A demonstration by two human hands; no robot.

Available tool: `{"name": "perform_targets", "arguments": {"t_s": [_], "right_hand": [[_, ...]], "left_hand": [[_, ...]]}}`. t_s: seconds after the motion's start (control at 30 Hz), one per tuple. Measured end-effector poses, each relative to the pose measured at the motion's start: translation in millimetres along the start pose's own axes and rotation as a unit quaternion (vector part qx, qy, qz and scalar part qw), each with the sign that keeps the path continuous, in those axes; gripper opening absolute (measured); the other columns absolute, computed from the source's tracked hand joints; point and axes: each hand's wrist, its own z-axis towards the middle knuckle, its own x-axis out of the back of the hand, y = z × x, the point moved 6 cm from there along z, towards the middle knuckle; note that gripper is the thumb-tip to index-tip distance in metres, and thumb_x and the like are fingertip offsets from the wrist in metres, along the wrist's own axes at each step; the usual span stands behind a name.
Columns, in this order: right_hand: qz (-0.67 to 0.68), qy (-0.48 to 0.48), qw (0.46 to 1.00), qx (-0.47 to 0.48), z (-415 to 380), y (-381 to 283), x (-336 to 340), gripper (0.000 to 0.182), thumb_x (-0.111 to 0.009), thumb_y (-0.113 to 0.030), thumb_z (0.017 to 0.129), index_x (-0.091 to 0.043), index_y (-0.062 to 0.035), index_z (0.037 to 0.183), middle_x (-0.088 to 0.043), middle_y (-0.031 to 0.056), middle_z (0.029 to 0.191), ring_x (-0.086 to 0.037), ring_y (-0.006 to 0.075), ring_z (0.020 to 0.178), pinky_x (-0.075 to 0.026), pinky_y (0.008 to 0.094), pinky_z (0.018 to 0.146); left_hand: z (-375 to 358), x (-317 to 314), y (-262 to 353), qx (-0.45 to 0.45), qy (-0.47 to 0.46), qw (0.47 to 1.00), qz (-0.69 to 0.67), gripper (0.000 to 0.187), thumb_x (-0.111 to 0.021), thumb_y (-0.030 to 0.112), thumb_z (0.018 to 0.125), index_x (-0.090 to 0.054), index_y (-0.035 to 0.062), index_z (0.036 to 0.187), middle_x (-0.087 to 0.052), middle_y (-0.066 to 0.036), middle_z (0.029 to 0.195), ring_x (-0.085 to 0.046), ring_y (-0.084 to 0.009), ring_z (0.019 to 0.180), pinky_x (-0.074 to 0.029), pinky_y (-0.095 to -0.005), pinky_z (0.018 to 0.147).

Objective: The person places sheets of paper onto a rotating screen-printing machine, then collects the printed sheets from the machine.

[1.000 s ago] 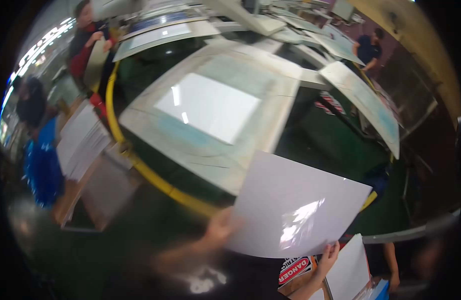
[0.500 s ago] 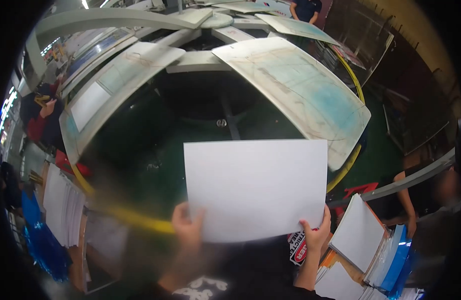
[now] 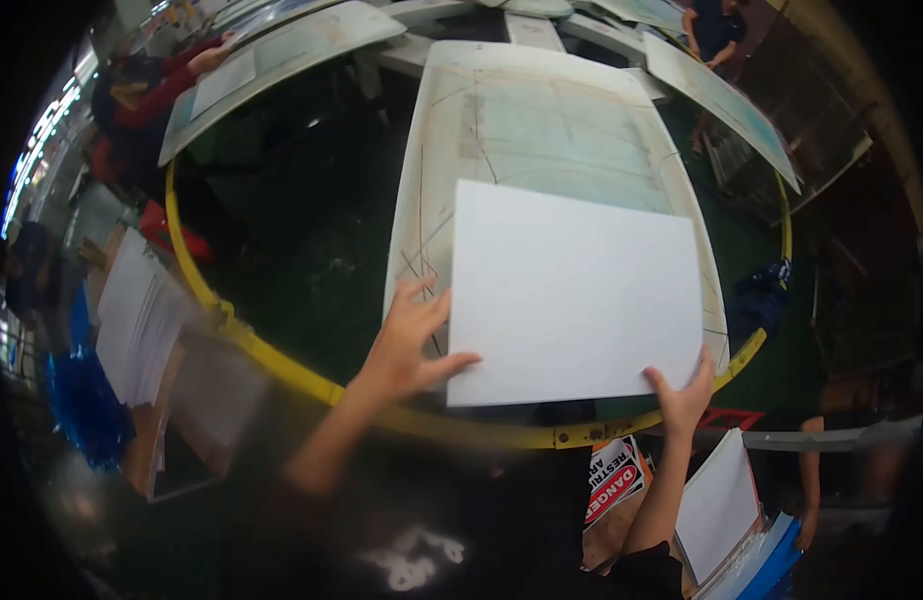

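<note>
A blank white sheet (image 3: 576, 300) lies over the near half of a long pale platen (image 3: 561, 120), which is stained bluish and marked with drawn lines. The sheet sits slightly askew, toward the platen's right side. My right hand (image 3: 684, 400) grips its lower right corner, thumb on top and fingers at the right edge. At the left edge is my left hand (image 3: 406, 345), open with fingers spread over the platen, its thumb overlapping the sheet's lower left corner.
A yellow ring rail (image 3: 291, 368) curves in front of me. Other platens (image 3: 726, 110) fan out around the hub. Stacked white sheets (image 3: 136, 315) stand at left, another stack (image 3: 719, 505) at right beside a danger sign (image 3: 616, 480). Co-workers stand at left (image 3: 146, 100), far right (image 3: 716, 35) and near right.
The platens have swung left, bringing one in front of me. The sheet has moved up and right over it. My left hand has loosened and spread its fingers.
</note>
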Motion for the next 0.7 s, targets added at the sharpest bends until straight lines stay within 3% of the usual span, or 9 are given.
{"name": "perform_targets", "arguments": {"t_s": [0.1, 0.17, 0.3, 0.43, 0.7], "right_hand": [[0.008, 0.007, 0.999, 0.042, 27, -4, -18, 0.082, -0.083, -0.028, 0.06, -0.045, 0.0047, 0.126, -0.053, 0.0198, 0.115, -0.052, 0.0344, 0.108, -0.04, 0.0401, 0.094], [0.011, -0.02, 0.999, 0.046, 45, -22, -32, 0.081, -0.081, -0.031, 0.065, -0.044, 0.0055, 0.127, -0.052, 0.0195, 0.117, -0.05, 0.0323, 0.112, -0.038, 0.0386, 0.096], [-0.005, -0.028, 0.998, 0.053, 74, -51, -65, 0.084, -0.08, -0.038, 0.068, -0.043, 0.0059, 0.129, -0.05, 0.0193, 0.119, -0.049, 0.0313, 0.115, -0.037, 0.0379, 0.097], [-0.075, -0.053, 0.995, 0.027, 93, -64, -86, 0.094, -0.082, -0.046, 0.062, -0.042, 0.0064, 0.129, -0.049, 0.0201, 0.121, -0.049, 0.0327, 0.115, -0.039, 0.0388, 0.096], [-0.104, -0.087, 0.991, 0.016, 101, -56, -100, 0.097, -0.083, -0.045, 0.058, -0.042, 0.0071, 0.128, -0.048, 0.0226, 0.123, -0.048, 0.0346, 0.115, -0.039, 0.0395, 0.097]], "left_hand": [[28, 2, -45, -0.006, -0.086, 0.988, 0.128, 0.083, -0.065, 0.059, 0.073, -0.043, 0.0113, 0.137, -0.024, -0.028, 0.145, -0.007, -0.0473, 0.136, 0.0, -0.0703, 0.101], [52, 10, -74, -0.01, -0.061, 0.987, 0.147, 0.087, -0.065, 0.065, 0.068, -0.045, 0.0141, 0.136, -0.016, -0.033, 0.145, 0.002, -0.0482, 0.137, 0.004, -0.0709, 0.1], [91, 17, -122, 0.025, -0.048, 0.984, 0.171, 0.095, -0.071, 0.067, 0.058, -0.049, 0.0139, 0.133, -0.011, -0.029, 0.148, 0.009, -0.0457, 0.137, 0.009, -0.0674, 0.101], [103, 10, -142, 0.066, -0.057, 0.979, 0.185, 0.097, -0.073, 0.069, 0.055, -0.051, 0.0146, 0.132, -0.008, -0.027, 0.15, 0.014, -0.0447, 0.137, 0.011, -0.066, 0.101], [102, -5, -161, 0.069, -0.054, 0.984, 0.155, 0.101, -0.072, 0.073, 0.048, -0.055, 0.0164, 0.129, -0.004, -0.031, 0.149, 0.02, -0.0508, 0.133, 0.015, -0.0709, 0.095]]}}
